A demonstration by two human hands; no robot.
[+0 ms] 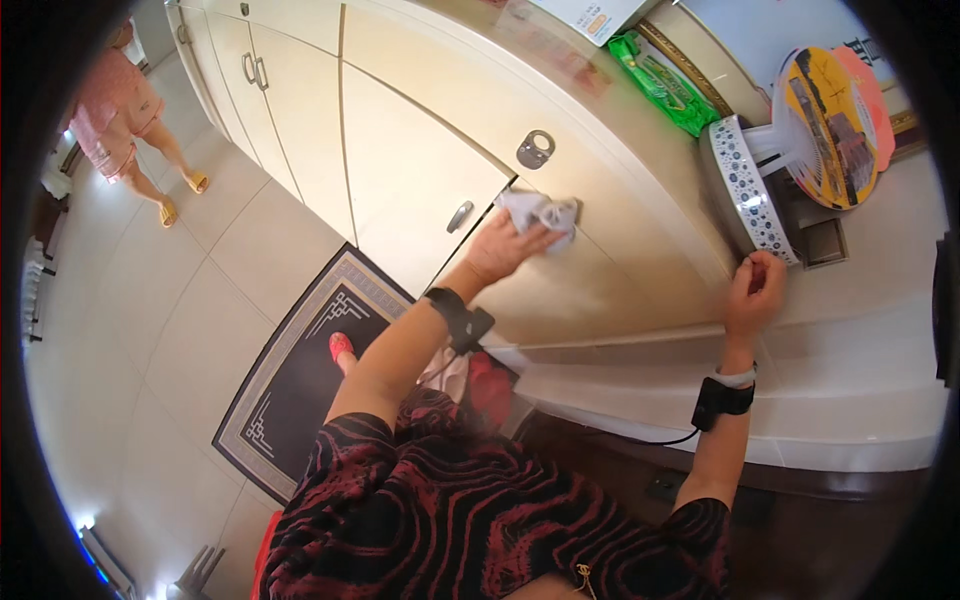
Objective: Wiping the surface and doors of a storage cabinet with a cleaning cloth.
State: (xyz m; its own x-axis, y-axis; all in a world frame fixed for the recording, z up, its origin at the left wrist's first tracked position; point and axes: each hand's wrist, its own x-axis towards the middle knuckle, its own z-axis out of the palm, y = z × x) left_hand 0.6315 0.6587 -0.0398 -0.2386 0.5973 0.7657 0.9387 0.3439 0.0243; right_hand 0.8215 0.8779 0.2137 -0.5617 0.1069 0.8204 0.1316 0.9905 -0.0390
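My left hand [504, 249] presses a light grey cloth [536, 214] against the cream cabinet front [600, 225]. The cloth is bunched and slightly blurred, with its far edge past my fingertips. Just left of the hand is the metal handle [460, 217] of a cabinet door, and above it a grey metal ring fitting [535, 149]. My right hand [756, 289] is at the counter's near end with its fingers curled, and nothing shows in it. It is close beside the lower end of a round container with a patterned white band [750, 195]; whether they touch is unclear.
Plastic hand fans [829, 127] stand by the container, near a green packet [664, 86] and a white box [592, 19]. A dark doormat [300, 382] lies on the tiled floor [142, 315]. Another person [120, 112] in yellow slippers stands at the far left.
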